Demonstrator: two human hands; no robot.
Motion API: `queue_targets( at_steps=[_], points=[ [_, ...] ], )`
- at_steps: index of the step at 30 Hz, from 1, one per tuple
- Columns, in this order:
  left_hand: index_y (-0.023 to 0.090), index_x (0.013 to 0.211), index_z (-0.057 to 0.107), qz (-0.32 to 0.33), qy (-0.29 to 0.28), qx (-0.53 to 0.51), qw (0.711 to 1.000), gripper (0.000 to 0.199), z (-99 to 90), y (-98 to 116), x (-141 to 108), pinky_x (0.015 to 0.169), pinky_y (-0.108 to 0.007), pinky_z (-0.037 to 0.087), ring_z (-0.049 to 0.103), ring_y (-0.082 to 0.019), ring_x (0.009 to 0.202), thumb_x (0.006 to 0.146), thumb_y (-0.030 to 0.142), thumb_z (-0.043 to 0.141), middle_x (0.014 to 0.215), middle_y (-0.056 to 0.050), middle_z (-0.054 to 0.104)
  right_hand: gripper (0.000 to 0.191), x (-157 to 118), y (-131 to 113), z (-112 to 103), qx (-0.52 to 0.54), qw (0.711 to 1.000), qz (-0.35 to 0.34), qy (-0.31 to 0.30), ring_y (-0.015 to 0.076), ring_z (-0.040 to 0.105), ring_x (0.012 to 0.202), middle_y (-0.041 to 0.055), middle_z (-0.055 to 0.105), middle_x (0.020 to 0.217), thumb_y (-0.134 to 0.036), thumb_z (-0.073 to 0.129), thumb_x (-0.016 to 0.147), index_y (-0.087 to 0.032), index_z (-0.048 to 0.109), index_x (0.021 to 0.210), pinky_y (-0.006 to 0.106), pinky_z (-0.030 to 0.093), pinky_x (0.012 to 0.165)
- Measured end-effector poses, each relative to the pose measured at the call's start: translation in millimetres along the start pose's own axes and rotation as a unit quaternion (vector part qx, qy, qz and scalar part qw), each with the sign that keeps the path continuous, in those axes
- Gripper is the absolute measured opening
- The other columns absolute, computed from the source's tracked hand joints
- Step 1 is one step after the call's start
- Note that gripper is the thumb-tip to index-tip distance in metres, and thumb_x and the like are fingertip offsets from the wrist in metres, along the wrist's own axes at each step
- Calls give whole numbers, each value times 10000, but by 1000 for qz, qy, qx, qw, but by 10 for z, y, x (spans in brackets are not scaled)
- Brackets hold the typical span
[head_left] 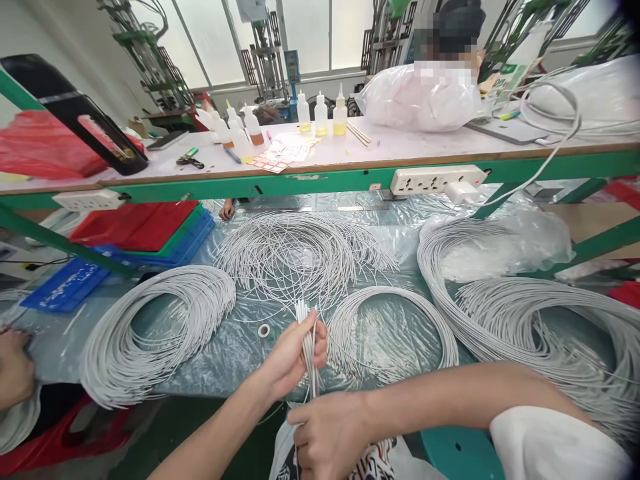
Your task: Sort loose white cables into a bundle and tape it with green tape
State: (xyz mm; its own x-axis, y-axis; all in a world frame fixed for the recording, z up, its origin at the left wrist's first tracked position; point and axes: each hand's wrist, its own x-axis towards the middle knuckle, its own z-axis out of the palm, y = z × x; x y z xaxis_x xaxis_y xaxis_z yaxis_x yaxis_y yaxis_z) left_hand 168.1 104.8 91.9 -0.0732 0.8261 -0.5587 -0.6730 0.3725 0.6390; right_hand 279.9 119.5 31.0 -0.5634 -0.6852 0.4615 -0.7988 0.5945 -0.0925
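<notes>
A bundle of thin white cables (pixel 309 343) runs upright between my hands at the table's front edge. My left hand (pixel 300 350) is closed around its upper part, the thumb lying along the strands and the cut ends sticking out above. Lower down, near my lap, my right hand (pixel 333 433) wraps the same bundle; its fingers are curled and partly hidden. Just beyond my hands lies a loose, tangled heap of white cables (pixel 290 253). Beside my left hand, a small roll of tape (pixel 264 330) rests on the plastic-covered table (pixel 240 360).
Coiled cables (pixel 160 333) lie left, a thinner coil (pixel 393 293) and big coils (pixel 500 313) right. A green-edged shelf (pixel 310 185) spans above, carrying squeeze bottles (pixel 321 115), a black flask (pixel 75 113) and a power strip (pixel 435 180). Another person's hand (pixel 227 209) shows behind; another person sits left.
</notes>
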Motion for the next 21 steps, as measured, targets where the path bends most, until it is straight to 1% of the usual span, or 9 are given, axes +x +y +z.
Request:
queue_targets(
  at_steps=[3, 8, 10, 11, 13, 14, 16, 18, 21],
  points=[
    [171, 617, 389, 16, -37, -26, 999, 444, -15, 45, -6, 386, -166, 160, 133, -24, 379, 865, 482, 588, 460, 115, 199, 334, -13, 21, -11, -35, 998, 20, 49, 128, 402, 465, -41, 465, 454, -273, 685, 738, -218, 474, 486, 327, 387, 614],
    [204, 589, 255, 29, -33, 3, 999, 498, -40, 111, -80, 402, -197, 102, 78, -36, 396, 859, 419, 613, 452, 118, 140, 200, -14, -43, -212, -44, 961, 92, 256, 132, 479, 614, -33, 498, 588, -279, 650, 798, -202, 527, 660, 293, 432, 669],
    [209, 571, 204, 34, -25, 18, 999, 540, -49, 111, -122, 406, -206, 105, 93, -35, 385, 858, 411, 614, 429, 112, 148, 103, -40, -82, -250, -2, 891, 235, 389, 151, 502, 688, -7, 521, 666, -245, 583, 835, -199, 510, 778, 309, 432, 679],
    [209, 565, 195, 32, -23, 19, 999, 546, -47, 108, -139, 408, -210, 112, 102, -36, 380, 867, 424, 597, 419, 108, 157, 80, -61, -87, -252, 35, 831, 334, 443, 160, 514, 734, 14, 544, 737, -237, 569, 842, -199, 500, 847, 318, 437, 694],
    [207, 557, 202, 30, -25, 17, 999, 536, -25, 108, -156, 412, -217, 126, 115, -38, 374, 887, 439, 555, 410, 102, 175, 203, -104, -49, -230, 170, 705, 492, 482, 176, 544, 852, 56, 576, 903, -259, 597, 837, -199, 487, 996, 335, 461, 759],
    [206, 554, 210, 33, -28, 18, 999, 528, -2, 116, -154, 414, -220, 131, 118, -40, 374, 892, 436, 545, 410, 100, 179, 263, -121, -5, -211, 274, 662, 522, 463, 186, 560, 897, 72, 586, 952, -304, 618, 833, -191, 492, 1035, 345, 473, 791],
    [207, 546, 210, 52, -25, 29, 998, 526, 66, 160, -123, 416, -225, 131, 119, -41, 378, 890, 420, 547, 412, 99, 174, 314, -130, 117, -168, 505, 611, 481, 375, 197, 605, 863, 73, 624, 898, -423, 630, 824, -159, 553, 975, 360, 493, 799],
    [211, 536, 201, 90, -15, 56, 994, 536, 145, 240, -56, 417, -226, 119, 117, -40, 381, 878, 413, 560, 410, 101, 161, 338, -102, 256, -131, 643, 559, 422, 311, 157, 589, 620, 18, 588, 645, -474, 638, 804, -155, 552, 731, 314, 499, 647],
    [215, 534, 206, 163, -1, 93, 982, 533, 232, 391, 90, 417, -221, 117, 121, -40, 379, 871, 417, 566, 409, 105, 157, 473, -19, 432, -132, 652, 465, 469, 372, 48, 294, 364, -80, 334, 411, -417, 675, 756, -193, 336, 514, 199, 277, 396]
  ],
)
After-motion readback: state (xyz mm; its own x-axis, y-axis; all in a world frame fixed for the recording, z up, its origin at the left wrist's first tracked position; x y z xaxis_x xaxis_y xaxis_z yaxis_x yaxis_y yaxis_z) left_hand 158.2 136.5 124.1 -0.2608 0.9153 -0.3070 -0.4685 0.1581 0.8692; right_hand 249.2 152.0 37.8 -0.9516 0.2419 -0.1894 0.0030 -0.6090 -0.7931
